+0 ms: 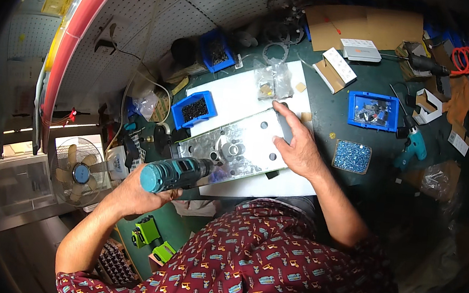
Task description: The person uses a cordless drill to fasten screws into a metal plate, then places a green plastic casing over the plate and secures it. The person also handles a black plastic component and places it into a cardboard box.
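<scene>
Holding a teal power driver (170, 176) to a shiny metal plate (247, 133), apparently partway through.
Wrapped around the driver with the left hand (137, 196); braced on the plate's right end with the right hand (303, 151), grip underneath hidden. Lying over a white sheet (233, 107) on the bench (324, 113), with round holes still open; hard to tell which fasteners are in.

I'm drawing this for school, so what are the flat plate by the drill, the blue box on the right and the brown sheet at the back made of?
The flat plate looks like shiny metal: it throws back mirror-like patches. The blue box seems to be smooth plastic, judging by its even colour and moulded shape. The brown sheet is probably cardboard: plain, matt tan.
</scene>
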A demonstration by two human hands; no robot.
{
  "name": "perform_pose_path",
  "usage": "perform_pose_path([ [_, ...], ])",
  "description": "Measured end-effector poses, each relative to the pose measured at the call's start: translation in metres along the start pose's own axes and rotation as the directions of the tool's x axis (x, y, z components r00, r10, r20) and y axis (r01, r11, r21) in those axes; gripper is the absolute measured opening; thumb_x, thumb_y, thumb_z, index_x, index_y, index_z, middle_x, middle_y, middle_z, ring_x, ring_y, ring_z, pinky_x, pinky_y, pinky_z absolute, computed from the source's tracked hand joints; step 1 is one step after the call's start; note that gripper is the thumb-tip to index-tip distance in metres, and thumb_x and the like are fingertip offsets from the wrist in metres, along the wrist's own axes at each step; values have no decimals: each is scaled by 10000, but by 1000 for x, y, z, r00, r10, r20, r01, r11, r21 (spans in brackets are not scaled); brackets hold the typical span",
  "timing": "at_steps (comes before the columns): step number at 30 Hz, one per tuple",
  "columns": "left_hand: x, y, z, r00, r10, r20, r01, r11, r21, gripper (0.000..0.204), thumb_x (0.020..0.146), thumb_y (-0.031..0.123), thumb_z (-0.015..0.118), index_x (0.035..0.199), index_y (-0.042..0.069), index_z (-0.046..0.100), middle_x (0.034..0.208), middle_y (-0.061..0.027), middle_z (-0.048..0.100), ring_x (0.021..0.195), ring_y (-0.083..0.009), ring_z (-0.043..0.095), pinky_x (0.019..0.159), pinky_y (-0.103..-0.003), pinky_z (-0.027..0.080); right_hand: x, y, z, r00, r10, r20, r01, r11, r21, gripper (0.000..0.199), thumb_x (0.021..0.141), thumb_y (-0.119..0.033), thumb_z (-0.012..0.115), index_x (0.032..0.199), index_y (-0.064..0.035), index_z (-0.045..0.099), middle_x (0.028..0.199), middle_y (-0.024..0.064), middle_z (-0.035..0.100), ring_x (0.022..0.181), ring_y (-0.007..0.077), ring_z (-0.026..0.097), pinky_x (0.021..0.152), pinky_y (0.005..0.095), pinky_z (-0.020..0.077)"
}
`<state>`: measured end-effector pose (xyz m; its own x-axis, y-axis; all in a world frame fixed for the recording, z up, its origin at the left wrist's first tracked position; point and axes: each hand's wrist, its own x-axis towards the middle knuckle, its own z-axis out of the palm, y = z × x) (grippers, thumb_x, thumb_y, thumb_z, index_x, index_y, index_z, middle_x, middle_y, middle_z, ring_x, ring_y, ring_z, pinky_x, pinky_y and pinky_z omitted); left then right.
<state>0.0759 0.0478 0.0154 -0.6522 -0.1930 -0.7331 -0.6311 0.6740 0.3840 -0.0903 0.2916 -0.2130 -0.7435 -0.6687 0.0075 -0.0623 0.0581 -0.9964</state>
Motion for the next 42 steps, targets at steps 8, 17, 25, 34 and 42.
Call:
perform_pose_path([
  [8, -6, -12, 9, 997, -54, -54, 61, 986, 158, 231, 838, 181, 822, 1015, 48, 754, 871, -159, 761, 830, -291, 760, 780, -403, 601, -1, -1, 0, 999, 42, 15, -43, 990, 136, 736, 867, 123, 494, 1583, -27, 407, 1605, 188, 448, 1495, 251, 409, 1145, 318, 437],
  [17, 9, 32, -2, 993, -110, 43, 63, 801, 596, 247, 833, 243, 829, 1008, 83, 759, 871, -158, 762, 856, -341, 757, 791, -439, 615, -5, -1, 2, 999, -30, -37, 33, 994, 109, 694, 850, 92, 516, 1534, -11, 451, 1525, 244, 527, 1459, 349, 477, 1211, 392, 363],
  [25, 8, 37, 4, 984, -169, 59, 103, 804, 586, 229, 837, 219, 804, 1013, 82, 755, 859, -163, 759, 845, -348, 752, 792, -441, 613, -5, 5, 4, 998, -36, -42, 43, 984, 176, 702, 844, 96, 522, 1534, -5, 447, 1526, 246, 525, 1457, 352, 479, 1221, 408, 356],
  [34, -3, 19, 8, 995, -97, 24, 84, 941, 329, 248, 849, 225, 799, 1038, 71, 751, 906, -165, 763, 876, -323, 750, 822, -418, 603, -5, 1, 2, 999, -26, -42, 31, 993, 115, 689, 844, 83, 534, 1523, -14, 463, 1511, 243, 539, 1447, 355, 490, 1211, 406, 373],
  [42, -6, 3, 18, 998, -53, 19, 48, 981, 186, 252, 857, 160, 759, 1084, 54, 733, 931, -147, 757, 866, -283, 737, 812, -385, 585, -5, 1, 1, 1000, 10, -21, -7, 992, 123, 717, 842, 79, 508, 1551, -2, 446, 1559, 222, 500, 1475, 290, 453, 1214, 350, 348],
])
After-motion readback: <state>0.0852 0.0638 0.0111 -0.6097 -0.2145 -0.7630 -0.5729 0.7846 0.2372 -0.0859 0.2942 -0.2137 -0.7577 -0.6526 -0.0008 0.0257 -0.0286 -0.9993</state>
